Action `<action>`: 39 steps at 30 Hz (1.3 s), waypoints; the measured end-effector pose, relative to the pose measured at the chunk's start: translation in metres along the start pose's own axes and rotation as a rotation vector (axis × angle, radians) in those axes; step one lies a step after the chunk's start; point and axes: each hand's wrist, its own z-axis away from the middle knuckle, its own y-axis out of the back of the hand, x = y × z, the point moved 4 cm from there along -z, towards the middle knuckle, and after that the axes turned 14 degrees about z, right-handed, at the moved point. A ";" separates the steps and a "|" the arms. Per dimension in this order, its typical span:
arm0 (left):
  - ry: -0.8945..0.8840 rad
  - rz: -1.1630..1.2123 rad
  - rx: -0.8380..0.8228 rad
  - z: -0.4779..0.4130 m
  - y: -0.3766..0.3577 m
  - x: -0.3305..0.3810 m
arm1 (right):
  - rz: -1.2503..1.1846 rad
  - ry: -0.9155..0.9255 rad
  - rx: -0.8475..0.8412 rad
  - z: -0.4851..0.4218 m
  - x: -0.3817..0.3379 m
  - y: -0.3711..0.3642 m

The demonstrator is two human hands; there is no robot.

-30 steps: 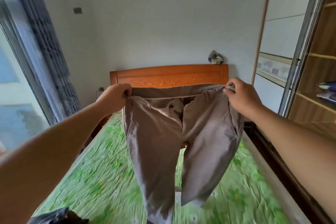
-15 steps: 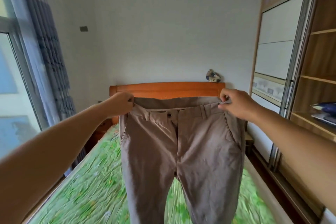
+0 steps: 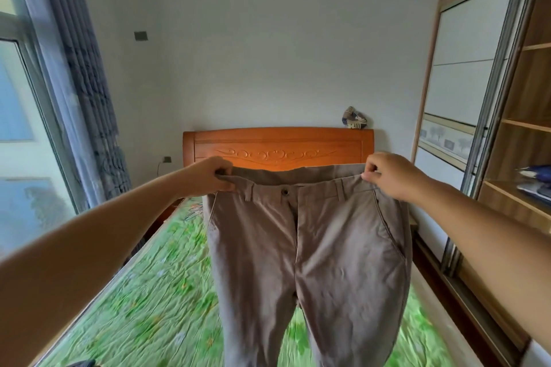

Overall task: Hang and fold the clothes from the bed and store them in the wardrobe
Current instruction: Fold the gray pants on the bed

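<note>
A second earlier the trousers (image 3: 307, 247) had hung bunched and twisted, the front gaping and the legs swinging. Now the waistband was pulled out flat and level, the buttoned front faced the person, and both legs dropped straight down. The hands had stayed at the two ends of the waistband.

The left hand (image 3: 208, 174) gripped the left end of the waistband, fingers curled round the cloth. The right hand (image 3: 390, 174) pinched the right end between thumb and fingers. The hands were well apart, the cloth taut between them.

The trousers were in the air above the bed (image 3: 155, 292), in front of the headboard (image 3: 277, 146) and nearer the bed's right edge, on the wardrobe (image 3: 524, 128) side.

By count: one pair of trousers, with one button and two belt loops showing; two hands; one bed with a green sheet; one small patterned object (image 3: 354, 121) on the headboard's right end; one scrap of dark cloth (image 3: 80, 363) at the near left corner of the bed; one curtain (image 3: 86, 77) beside the window (image 3: 24, 143).
</note>
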 end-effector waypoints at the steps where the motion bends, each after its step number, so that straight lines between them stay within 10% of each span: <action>1: -0.004 -0.008 0.030 0.000 0.003 -0.001 | -0.011 -0.011 0.030 -0.001 0.000 0.003; 18: -0.169 0.029 0.446 -0.046 0.137 0.088 | 0.059 -0.027 0.361 -0.056 -0.001 0.139; 39: -0.037 0.018 0.070 -0.041 0.061 0.088 | 0.157 0.029 -0.171 -0.051 -0.029 0.103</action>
